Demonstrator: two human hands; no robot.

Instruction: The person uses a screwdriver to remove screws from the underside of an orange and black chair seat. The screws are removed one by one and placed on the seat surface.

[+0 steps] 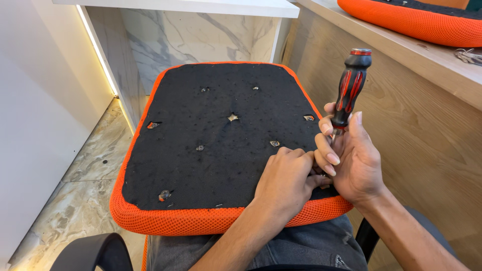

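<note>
My right hand point(357, 160) wrapped round screwdriver point(350, 90), black-red ribbed handle pointing up, tip hidden behind fingers. My left hand point(285, 181) curled shut, knuckles up, pressing on seat cushion point(201, 150) near its right front corner, touching right fingers. Cushion on my lap: black felt underside, orange mesh rim, metal screw holes. Wooden tabletop point(401, 50) right, second orange cushion point(411, 20) on it. Marble floor point(90, 165) left.

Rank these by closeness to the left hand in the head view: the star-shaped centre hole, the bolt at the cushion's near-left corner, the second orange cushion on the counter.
From the left hand:
1. Centre hole, up and left of it on the black underside.
2. Corner bolt, far left, at the cushion's near edge.
3. Second cushion, top right on the wooden counter.
</note>
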